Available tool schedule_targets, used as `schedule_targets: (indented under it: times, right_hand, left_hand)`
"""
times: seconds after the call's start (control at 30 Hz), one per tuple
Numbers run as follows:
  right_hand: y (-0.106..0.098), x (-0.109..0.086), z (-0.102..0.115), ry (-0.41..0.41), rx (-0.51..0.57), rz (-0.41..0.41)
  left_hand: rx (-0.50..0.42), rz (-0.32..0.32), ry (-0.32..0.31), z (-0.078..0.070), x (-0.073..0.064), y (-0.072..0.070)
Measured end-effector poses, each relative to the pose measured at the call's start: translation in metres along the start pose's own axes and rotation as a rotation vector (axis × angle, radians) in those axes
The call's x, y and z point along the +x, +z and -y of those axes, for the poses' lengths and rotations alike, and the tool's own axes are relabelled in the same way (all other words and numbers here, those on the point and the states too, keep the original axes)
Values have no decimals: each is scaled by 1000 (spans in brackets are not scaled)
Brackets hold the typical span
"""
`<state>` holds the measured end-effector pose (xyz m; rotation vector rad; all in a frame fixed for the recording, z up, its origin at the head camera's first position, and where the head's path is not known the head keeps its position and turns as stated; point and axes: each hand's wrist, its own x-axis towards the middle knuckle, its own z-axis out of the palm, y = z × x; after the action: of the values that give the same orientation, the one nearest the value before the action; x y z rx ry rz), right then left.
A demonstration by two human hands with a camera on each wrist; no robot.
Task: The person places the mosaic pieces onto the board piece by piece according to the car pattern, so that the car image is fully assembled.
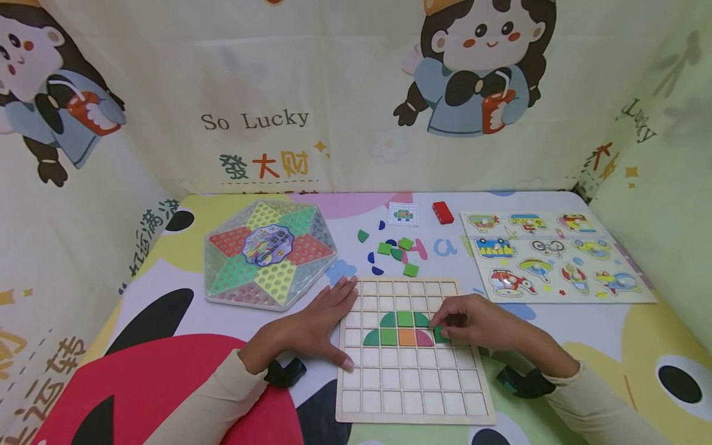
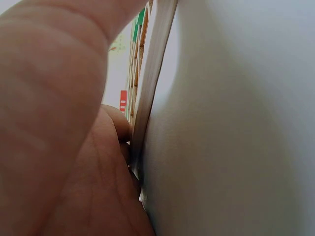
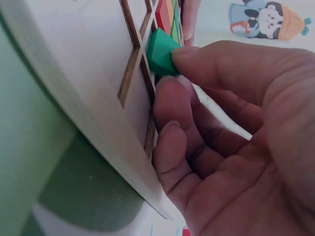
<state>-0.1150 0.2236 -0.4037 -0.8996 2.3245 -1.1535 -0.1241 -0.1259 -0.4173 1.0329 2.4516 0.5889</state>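
A wooden grid board (image 1: 400, 400) lies on the table between the hands. In its squares sit green quarter-rounds, green squares (image 1: 389, 337), an orange square (image 1: 408, 337) and a red quarter-round (image 1: 424, 338). My left hand (image 1: 319, 324) rests along the board's left edge, fingers extended and thumb spread; in the left wrist view the palm lies beside the board's side (image 2: 149, 91). Between thumb and fingertips, my right hand (image 1: 478, 321) pinches a green puzzle piece (image 3: 163, 53) at the right end of the lower coloured row. The piece sits tilted at a square; fingers partly hide its outline.
Loose green squares (image 1: 411, 270), green quarter-rounds (image 1: 363, 236) and blue half-rounds (image 1: 377, 271) lie behind the board. A pattern card (image 1: 403, 214) and a red block (image 1: 442, 212) are farther back. A hexagonal checkers board (image 1: 267, 253) stands left, a vehicle puzzle (image 1: 547, 256) right.
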Motion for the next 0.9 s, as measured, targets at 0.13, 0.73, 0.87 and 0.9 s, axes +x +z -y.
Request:
schedule_targets:
  times: [0.13, 0.73, 0.87, 0.9]
  right_hand:
    - [1, 0, -1, -16, -3, -3]
    - [0, 2, 3, 37, 3, 7]
    - [-2, 5, 5, 60, 1, 3]
    - [-3, 6, 5, 62, -5, -3]
  left_hand:
    - [5, 3, 2, 0, 1, 1]
    - [7, 0, -8, 0, 1, 0]
    - [4, -3, -4, -1, 1, 0]
    - [5, -2, -4, -1, 1, 0]
